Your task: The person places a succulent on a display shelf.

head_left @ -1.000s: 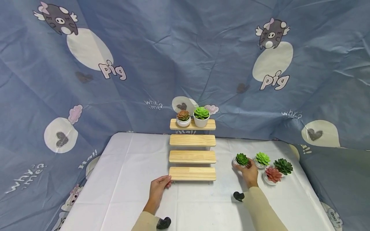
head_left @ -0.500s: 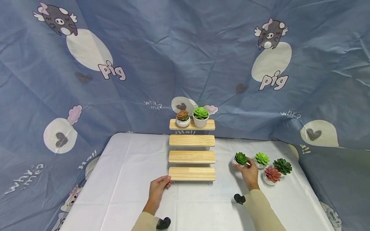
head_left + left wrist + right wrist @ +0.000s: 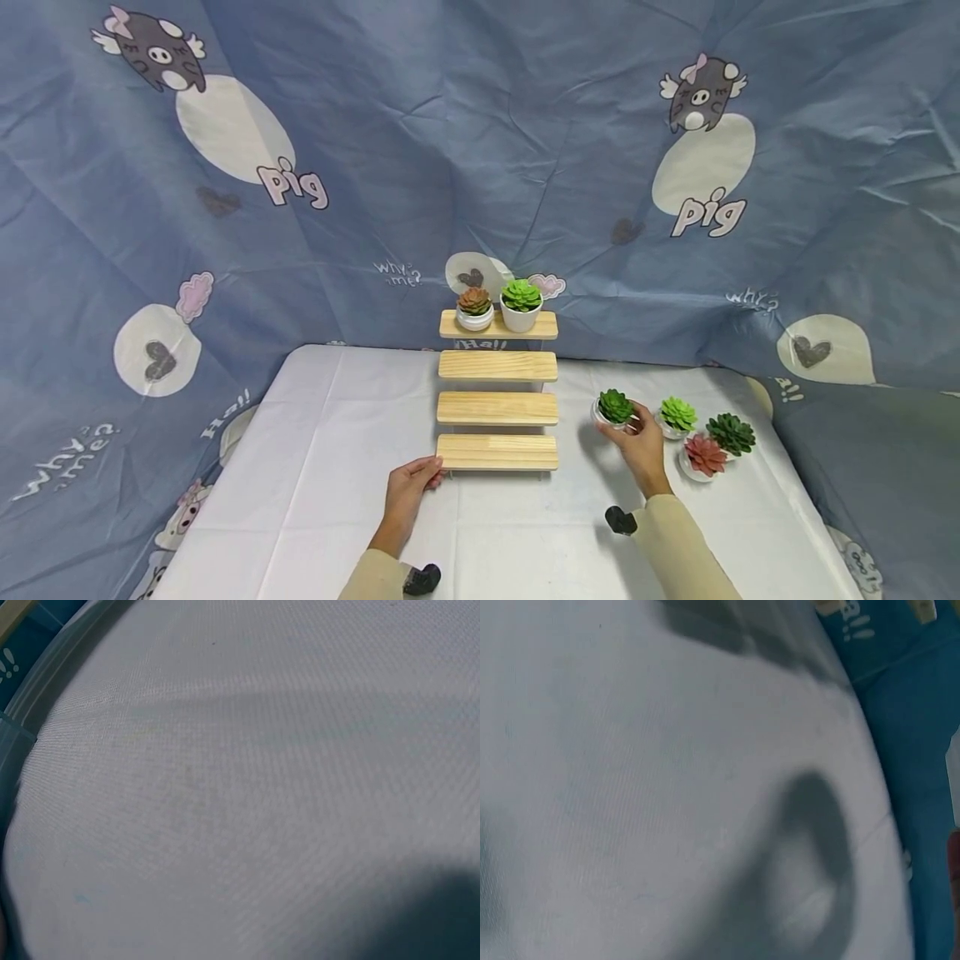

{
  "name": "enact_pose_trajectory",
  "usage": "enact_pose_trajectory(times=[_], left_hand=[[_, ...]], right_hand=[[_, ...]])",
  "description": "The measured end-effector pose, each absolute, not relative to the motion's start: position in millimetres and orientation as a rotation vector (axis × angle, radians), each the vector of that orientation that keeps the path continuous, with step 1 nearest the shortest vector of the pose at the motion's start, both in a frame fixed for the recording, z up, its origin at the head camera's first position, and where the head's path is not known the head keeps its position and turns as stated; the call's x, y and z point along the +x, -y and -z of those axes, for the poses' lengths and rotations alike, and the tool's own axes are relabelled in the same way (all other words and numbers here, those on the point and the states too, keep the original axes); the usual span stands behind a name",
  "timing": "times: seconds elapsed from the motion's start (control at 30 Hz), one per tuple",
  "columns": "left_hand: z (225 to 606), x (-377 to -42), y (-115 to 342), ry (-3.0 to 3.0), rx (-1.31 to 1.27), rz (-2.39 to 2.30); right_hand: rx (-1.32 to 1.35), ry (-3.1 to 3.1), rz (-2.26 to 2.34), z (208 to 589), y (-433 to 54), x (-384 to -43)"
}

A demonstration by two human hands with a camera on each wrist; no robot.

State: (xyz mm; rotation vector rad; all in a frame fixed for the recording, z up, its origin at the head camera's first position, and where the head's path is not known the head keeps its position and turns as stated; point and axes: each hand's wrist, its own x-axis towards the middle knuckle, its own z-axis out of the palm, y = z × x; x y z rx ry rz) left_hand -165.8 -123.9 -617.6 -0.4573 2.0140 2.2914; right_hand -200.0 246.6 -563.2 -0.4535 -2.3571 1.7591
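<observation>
My right hand holds a dark green succulent in a small white pot, thumb and fingers round the pot. A shadow lies on the cloth below it. In the right wrist view a sliver of the white pot and a fingertip show at the right edge. My left hand grips the left end of the lowest step of a four-tier wooden shelf. On its top tier stand a reddish-brown succulent and a bright green succulent, both in white pots.
To the right of my right hand stand a light green succulent, a red succulent and a dark green succulent. A white cloth covers the table. Blue patterned fabric hangs behind and at both sides.
The right hand has raised the potted dark green succulent slightly and moved it a little left, away from the other pots. The left hand has stayed at the shelf.
</observation>
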Motion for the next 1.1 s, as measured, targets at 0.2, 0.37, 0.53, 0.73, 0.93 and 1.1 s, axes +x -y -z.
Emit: enact_pose_trajectory(times=[0.2, 0.37, 0.53, 0.73, 0.93, 1.1], left_hand=[[615, -166, 124, -2.000, -0.427, -2.312], [592, -159, 122, -1.979, -0.420, -2.303], [585, -156, 122, -1.986, -0.441, -2.281], [602, -161, 125, -1.973, -0.467, -2.281], [619, -166, 125, -1.988, -0.487, -2.279], [618, -166, 125, -2.008, -0.498, -2.267]], right_hand=[[-0.369, 2.383, -1.758, 550, -240, -199], [-0.320, 2.400, -1.753, 541, -234, -200], [-0.274, 2.402, -1.757, 532, -226, -200], [-0.237, 2.416, -1.789, 523, -217, -201], [-0.197, 2.425, -1.809, 515, -210, -204], [-0.150, 2.420, -1.813, 510, -204, -207]])
